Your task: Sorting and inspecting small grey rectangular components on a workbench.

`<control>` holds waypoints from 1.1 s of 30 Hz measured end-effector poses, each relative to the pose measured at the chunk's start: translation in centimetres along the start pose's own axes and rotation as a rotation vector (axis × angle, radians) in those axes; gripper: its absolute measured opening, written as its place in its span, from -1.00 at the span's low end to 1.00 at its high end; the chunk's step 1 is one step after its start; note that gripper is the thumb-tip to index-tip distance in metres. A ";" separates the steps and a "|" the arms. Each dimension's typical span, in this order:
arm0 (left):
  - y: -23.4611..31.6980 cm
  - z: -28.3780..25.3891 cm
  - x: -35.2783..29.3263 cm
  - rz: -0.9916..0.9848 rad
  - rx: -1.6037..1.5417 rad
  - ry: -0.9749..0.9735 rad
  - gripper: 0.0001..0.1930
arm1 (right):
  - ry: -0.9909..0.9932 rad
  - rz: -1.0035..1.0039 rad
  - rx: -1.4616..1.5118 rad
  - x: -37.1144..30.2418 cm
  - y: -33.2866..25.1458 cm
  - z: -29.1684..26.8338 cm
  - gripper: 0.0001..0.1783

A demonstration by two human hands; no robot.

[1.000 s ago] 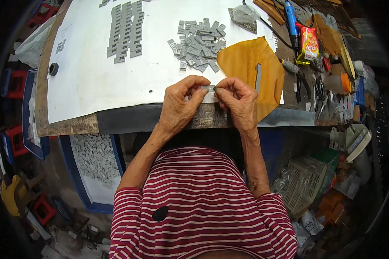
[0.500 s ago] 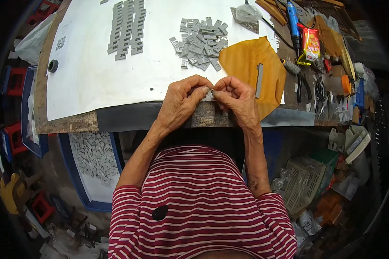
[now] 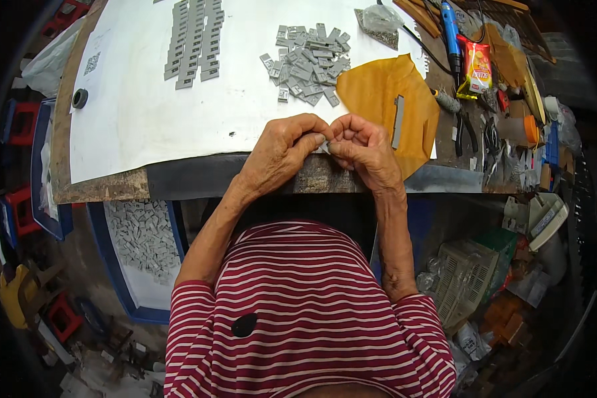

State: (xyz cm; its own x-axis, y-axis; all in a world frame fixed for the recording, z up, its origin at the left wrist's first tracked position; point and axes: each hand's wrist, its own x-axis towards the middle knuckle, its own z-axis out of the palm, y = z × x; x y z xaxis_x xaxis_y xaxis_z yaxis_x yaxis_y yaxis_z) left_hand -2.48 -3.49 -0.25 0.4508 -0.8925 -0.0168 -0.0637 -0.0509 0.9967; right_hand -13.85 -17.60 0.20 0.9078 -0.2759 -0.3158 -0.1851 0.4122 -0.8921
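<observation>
loose parts pile [image 3: 310,64] lies behind both hands, stacked rows [image 3: 194,41] left, sheet [image 3: 388,106] right.

A worn wooden workbench [image 3: 99,189] (white-sheeted) stands over a cluttered, dim floor [image 3: 79,345].

Whatever small grey piece [image 3: 324,143] the left hand [image 3: 282,151] and the right hand [image 3: 365,151] pinch between them is almost wholly covered by the curled fingertips, so its shape cannot be told from here. The rows of grey strips [image 3: 194,41] run off the top edge, the blue-handled tool [image 3: 451,30] is cut there too, and the loose pile of grey parts [image 3: 308,63] is too small to tell one piece from another. Down on the right, the clutter under the bench [image 3: 497,285] blurs into the dark rim, and the person's own striped shirt [image 3: 305,318] hides the floor below.
</observation>
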 end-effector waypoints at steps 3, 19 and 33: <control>-0.1 0.1 0.0 -0.023 -0.035 -0.009 -0.89 | -0.007 0.035 0.032 0.1 0.0 -0.2 -0.81; -0.5 0.1 0.0 -0.067 -0.246 -0.024 -0.86 | -0.071 0.048 -0.009 0.3 -0.1 -0.6 -0.87; -0.3 0.6 -0.3 -0.068 -0.195 0.062 -0.89 | -0.029 0.038 0.030 0.1 0.1 -0.4 -0.89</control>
State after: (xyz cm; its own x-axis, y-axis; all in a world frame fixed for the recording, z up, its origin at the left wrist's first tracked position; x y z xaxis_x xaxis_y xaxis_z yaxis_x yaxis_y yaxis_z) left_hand -3.18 -3.46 -0.59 0.5027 -0.8603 -0.0851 0.1390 -0.0167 0.9902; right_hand -13.89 -17.93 -0.05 0.9109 -0.2349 -0.3392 -0.2084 0.4476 -0.8696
